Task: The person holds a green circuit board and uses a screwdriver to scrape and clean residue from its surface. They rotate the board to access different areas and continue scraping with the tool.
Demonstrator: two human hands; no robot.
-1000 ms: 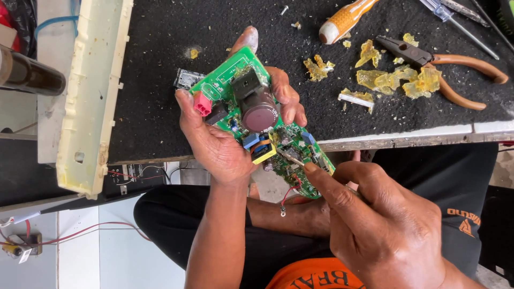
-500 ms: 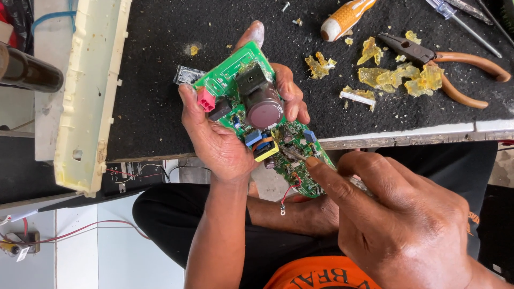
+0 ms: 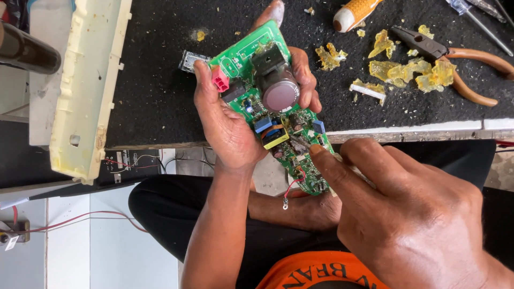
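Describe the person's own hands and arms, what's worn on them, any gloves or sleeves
Both hands are bare: no gloves, rings or watch show. The left hand leads into a bare forearm with no sleeve in view up to the elbow. The right hand fills the lower right; its wrist is cut off by the frame, so any sleeve there cannot be told.

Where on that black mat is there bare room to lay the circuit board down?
The black mat is bare between the cream plastic casing and the left hand holding the circuit board. The right end is crowded: yellow glue scraps, pliers, screwdriver handle.
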